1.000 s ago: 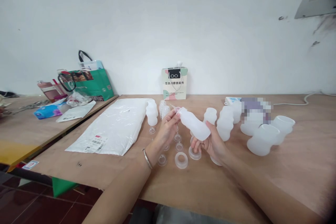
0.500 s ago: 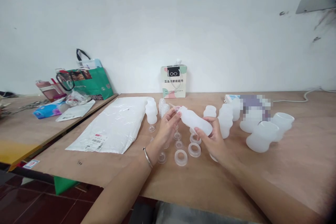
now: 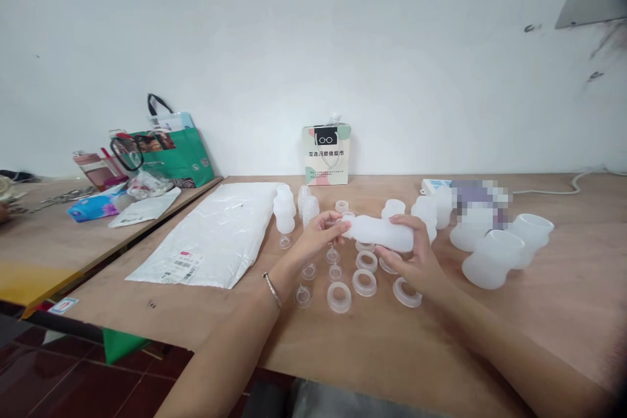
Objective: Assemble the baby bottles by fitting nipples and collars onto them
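A frosted white baby bottle (image 3: 383, 232) lies almost level in the air above the table, its neck to the left. Round its base end curls my right hand (image 3: 416, 253), closed on the body. At the neck my left hand (image 3: 327, 233) pinches the mouth end, where a small clear part shows; the fingers mostly hide it. Below the hands lie several translucent rings, among them a front ring (image 3: 339, 298) and another ring (image 3: 364, 282). Small clear teats, such as one teat (image 3: 304, 296), sit in rows to the left of the rings.
More frosted bottles (image 3: 492, 260) stand at the right, and others (image 3: 284, 210) at the back left. A white plastic mailer (image 3: 210, 228) covers the table's left part. A paper bag (image 3: 326, 155) leans on the wall. A green bag (image 3: 181, 157) stands on the adjoining table.
The bottle has turned from a slant to nearly level and shifted slightly right and down. Both hands have stayed on it. The view has shifted slightly.
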Available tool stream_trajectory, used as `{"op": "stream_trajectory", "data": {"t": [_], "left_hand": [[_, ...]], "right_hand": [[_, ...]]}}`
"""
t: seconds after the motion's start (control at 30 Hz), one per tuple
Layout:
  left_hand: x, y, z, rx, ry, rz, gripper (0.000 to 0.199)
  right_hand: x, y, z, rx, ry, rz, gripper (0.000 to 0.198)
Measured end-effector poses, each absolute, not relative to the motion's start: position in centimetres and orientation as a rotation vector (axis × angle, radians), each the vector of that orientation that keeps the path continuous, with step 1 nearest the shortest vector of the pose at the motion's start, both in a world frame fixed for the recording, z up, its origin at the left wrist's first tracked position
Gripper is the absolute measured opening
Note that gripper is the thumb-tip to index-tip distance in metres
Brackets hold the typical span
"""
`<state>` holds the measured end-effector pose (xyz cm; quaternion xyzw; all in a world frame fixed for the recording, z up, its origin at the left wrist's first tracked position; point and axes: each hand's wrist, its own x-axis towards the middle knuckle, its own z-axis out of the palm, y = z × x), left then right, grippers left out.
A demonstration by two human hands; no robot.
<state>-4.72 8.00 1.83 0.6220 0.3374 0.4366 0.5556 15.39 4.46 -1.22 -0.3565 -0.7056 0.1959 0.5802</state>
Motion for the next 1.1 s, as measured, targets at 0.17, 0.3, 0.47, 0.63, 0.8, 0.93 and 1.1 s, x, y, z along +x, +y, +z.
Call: {"op": "stream_trajectory", "data": {"t": [0.17, 0.3, 0.47, 0.63, 0.8, 0.93, 1.1], "left_hand": [[-5.0, 7.6, 2.2, 1.566, 0.846, 0.864, 0.036], [-5.4, 7.4, 2.5, 1.594, 0.817, 0.738, 0.035], [-5.3, 7.1, 2.8, 1.711, 0.611, 0.863, 0.035], [-5.0, 6.8, 2.7, 1.848, 0.595, 0.959, 0.040], [-5.0, 6.6, 2.7, 1.940, 0.632, 1.004, 0.039], [-4.9, 6.6, 2.7, 1.858, 0.715, 1.032, 0.040], [-4.7, 6.8, 2.3, 1.641, 0.757, 0.947, 0.032]], "right_hand": [[17.1, 4.6, -2.0, -0.650, -1.924, -0.147, 0.046], [17.1, 3.9, -2.2, -0.671, -1.914, -0.064, 0.042], [16.5, 2.9, -1.6, -1.068, -1.632, 0.416, 0.033], [16.3, 2.8, -0.8, -0.998, -1.499, 0.922, 0.029], [16.2, 2.7, -0.3, -0.971, -1.451, 1.109, 0.029], [15.9, 2.6, -0.6, -0.957, -1.444, 1.003, 0.023], [16.1, 2.8, -1.7, -0.927, -1.657, 0.212, 0.028]]}}
